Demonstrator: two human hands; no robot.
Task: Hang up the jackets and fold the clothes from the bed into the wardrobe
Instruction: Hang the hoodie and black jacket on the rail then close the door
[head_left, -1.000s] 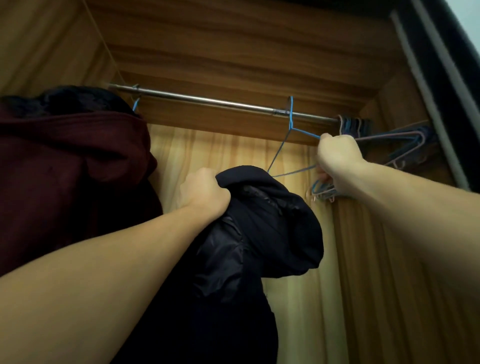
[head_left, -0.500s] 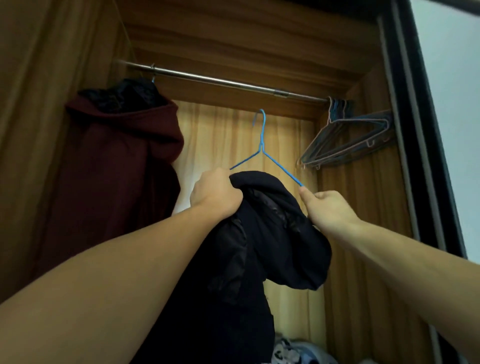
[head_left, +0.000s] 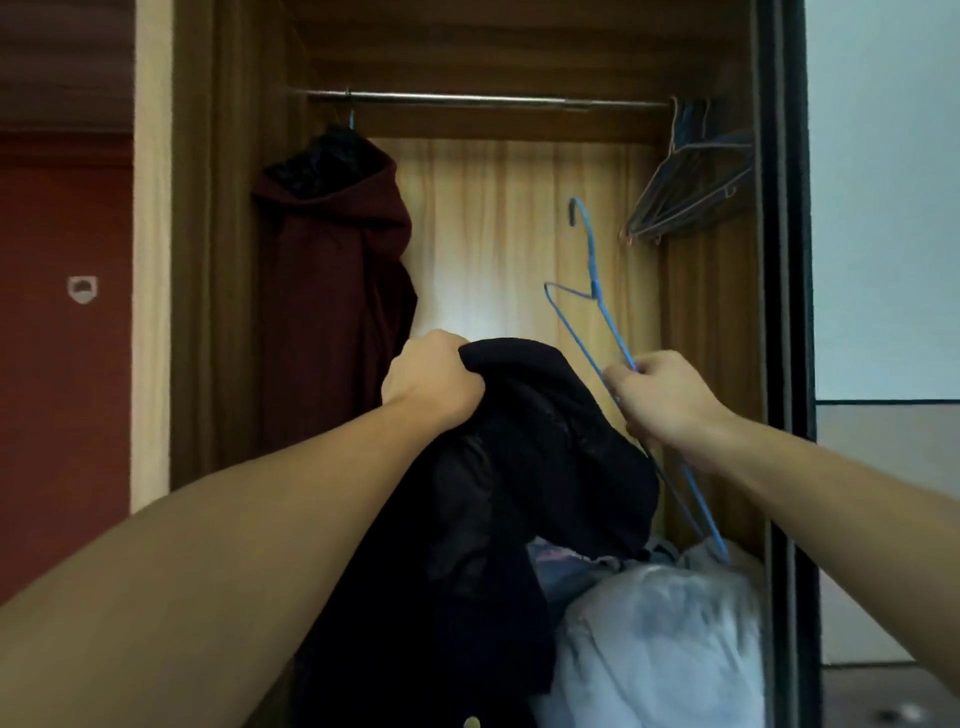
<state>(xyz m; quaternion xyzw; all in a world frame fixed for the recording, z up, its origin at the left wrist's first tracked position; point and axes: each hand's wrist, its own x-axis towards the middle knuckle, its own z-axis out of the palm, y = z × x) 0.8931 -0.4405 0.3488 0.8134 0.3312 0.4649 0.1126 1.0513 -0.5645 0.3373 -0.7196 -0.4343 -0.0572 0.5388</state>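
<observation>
Wardrobe (head_left: 717, 322) fills the middle of the view, its wooden interior open, with a metal rail (head_left: 483, 98) running across the top. From the left end of that rail hangs a maroon hooded coat (head_left: 332, 291), reaching well down the wardrobe's left side. In front of the wardrobe, low and centre, a black jacket (head_left: 498, 493) hangs in a bunched mass; its top edge is gathered in the left hand (head_left: 434, 382), which is closed in a fist around the fabric, so the jacket drapes down below and to the right of that hand. At the wardrobe's bottom right sits a pale, blurred heap of bagged or bundled cloth (head_left: 654, 639), just behind the jacket's lower edge. At the right end of the rail hangs a cluster of empty wire hangers (head_left: 691, 192), tilted against the wardrobe's right wall. A blue wire hanger (head_left: 592, 280) stands off the rail, tilted with its hook uppermost, just right of the jacket. The right hand (head_left: 660, 400) pinches its wire between fingers and thumb, level with the left hand and just beside the jacket's right shoulder.
</observation>
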